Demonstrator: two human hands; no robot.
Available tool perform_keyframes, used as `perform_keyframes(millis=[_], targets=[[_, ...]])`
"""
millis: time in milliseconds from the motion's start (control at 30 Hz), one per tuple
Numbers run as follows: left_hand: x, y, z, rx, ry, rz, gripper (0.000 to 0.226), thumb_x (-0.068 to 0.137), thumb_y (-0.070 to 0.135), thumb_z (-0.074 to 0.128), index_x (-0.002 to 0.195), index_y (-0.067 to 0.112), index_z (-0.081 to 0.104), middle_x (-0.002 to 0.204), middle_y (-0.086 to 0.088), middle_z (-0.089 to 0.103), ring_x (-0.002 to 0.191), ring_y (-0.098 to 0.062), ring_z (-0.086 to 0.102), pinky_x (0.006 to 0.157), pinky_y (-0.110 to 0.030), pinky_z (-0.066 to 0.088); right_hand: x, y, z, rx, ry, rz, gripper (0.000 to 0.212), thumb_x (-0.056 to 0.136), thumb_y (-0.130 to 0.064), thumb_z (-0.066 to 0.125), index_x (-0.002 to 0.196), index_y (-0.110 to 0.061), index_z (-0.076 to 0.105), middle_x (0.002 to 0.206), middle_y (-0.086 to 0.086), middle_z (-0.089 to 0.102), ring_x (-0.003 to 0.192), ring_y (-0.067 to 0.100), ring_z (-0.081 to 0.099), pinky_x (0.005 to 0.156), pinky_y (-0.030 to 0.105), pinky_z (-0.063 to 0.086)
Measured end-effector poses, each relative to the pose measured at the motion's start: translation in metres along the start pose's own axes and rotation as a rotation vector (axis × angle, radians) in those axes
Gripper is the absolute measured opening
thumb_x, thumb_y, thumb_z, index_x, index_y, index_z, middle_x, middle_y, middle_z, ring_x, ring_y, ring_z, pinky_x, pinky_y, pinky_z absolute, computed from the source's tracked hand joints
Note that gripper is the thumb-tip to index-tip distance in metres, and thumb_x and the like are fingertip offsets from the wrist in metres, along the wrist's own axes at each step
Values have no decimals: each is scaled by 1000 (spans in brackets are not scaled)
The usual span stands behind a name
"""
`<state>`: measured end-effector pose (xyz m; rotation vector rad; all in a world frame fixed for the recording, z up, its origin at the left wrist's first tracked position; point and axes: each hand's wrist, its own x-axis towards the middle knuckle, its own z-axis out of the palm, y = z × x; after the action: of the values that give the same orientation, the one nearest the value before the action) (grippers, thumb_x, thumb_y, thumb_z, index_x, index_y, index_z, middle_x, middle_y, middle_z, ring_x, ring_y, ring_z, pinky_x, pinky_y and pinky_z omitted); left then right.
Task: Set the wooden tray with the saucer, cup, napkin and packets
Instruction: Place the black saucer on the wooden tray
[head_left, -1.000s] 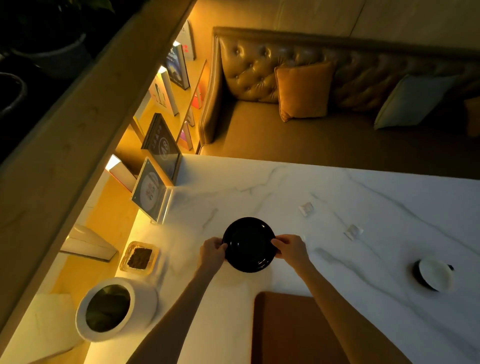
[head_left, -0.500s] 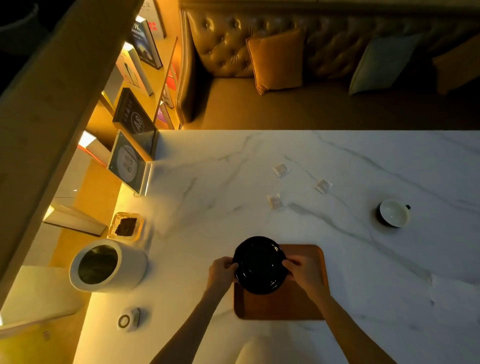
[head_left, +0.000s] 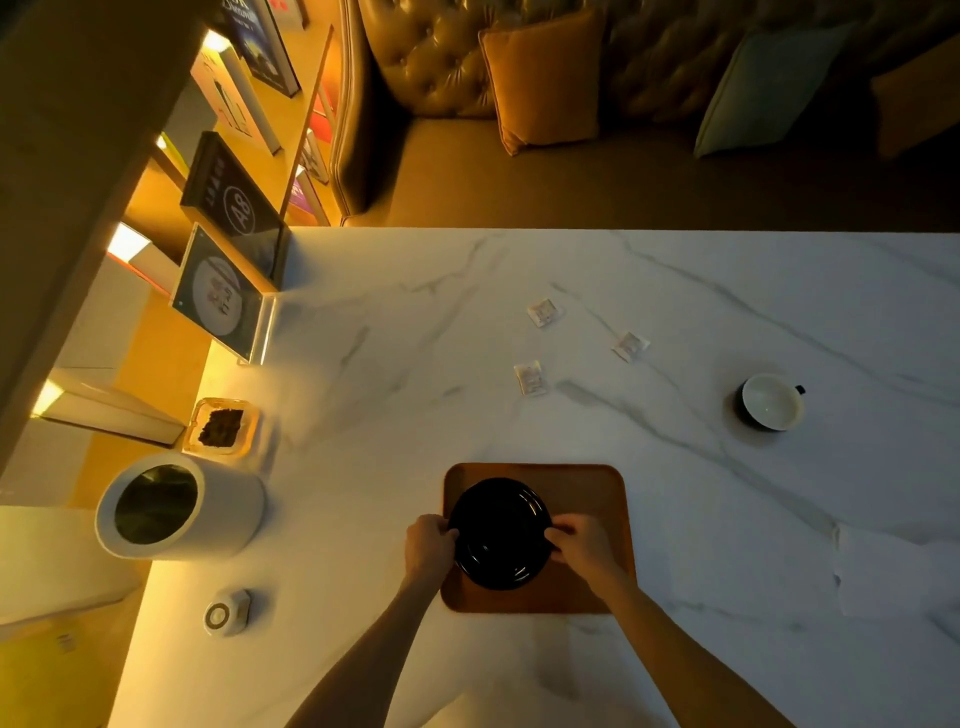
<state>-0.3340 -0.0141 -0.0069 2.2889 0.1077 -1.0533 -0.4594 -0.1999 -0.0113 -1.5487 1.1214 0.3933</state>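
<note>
I had both hands on the round black glossy saucer (head_left: 500, 532), my left hand (head_left: 429, 543) at its nine o'clock rim and my right hand (head_left: 582, 545) at its three o'clock rim, fingers (head_left: 560, 531) pinched shut on the edge. The saucer sat over the left half of the rounded wooden tray (head_left: 582, 488); I could not tell whether it was fully down or a hair above the wood. I judged that letting go unevenly could tip the slick rim, or slide it toward the tray's nine o'clock lip, which it nearly touched.

Farther out, three small white paper packets (head_left: 531, 378) lay scattered on the white marble worktop (head_left: 415, 338) around twelve o'clock, pale on pale in dim light and easy to fumble. The white-lined dark cup (head_left: 771, 401) stood well apart at two o'clock; a long reach risked knocking it. I saw no napkin for certain.
</note>
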Motion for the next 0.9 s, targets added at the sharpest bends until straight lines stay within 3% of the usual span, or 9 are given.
perform_keyframes(millis=[167, 500, 633, 800, 900], targets=[[4, -2, 5, 33, 36, -42, 13, 93, 8, 57, 87, 4, 68, 80, -10, 69, 72, -23, 69, 66, -33, 59, 11, 2, 6, -16, -19, 20, 31, 92, -6, 59, 122, 1, 58, 116, 20, 64, 101, 29, 66, 86, 40, 58], [13, -7, 10, 89, 93, -51, 5, 92, 9, 57, 94, 4, 58, 89, -11, 65, 80, -27, 65, 74, -45, 60, 24, 4, 9, -18, -40, 49, 32, 92, -7, 59, 123, -1, 58, 117, 18, 64, 101, 27, 65, 87, 38, 58], [15, -8, 11, 111, 75, -42, 3, 92, 8, 56, 94, 7, 56, 88, -9, 64, 79, -26, 64, 73, -42, 59, 25, 8, 11, -36, -48, 53, 32, 92, -8, 59, 123, -2, 58, 117, 17, 64, 98, 25, 65, 86, 35, 58], [15, -9, 13, 130, 51, -34, 4, 93, 7, 53, 94, 9, 56, 87, -7, 64, 73, -19, 61, 61, -29, 52, 25, 10, 12, -20, -46, 69, 32, 92, -8, 59, 124, -2, 57, 119, 18, 63, 102, 26, 64, 89, 39, 57], [16, -9, 13, 141, 48, -42, 4, 93, 7, 53, 95, 8, 56, 88, -8, 64, 76, -22, 63, 65, -32, 54, 25, 11, 12, -16, -48, 72, 33, 92, -8, 59, 124, -2, 56, 119, 18, 62, 102, 26, 64, 88, 36, 57]])
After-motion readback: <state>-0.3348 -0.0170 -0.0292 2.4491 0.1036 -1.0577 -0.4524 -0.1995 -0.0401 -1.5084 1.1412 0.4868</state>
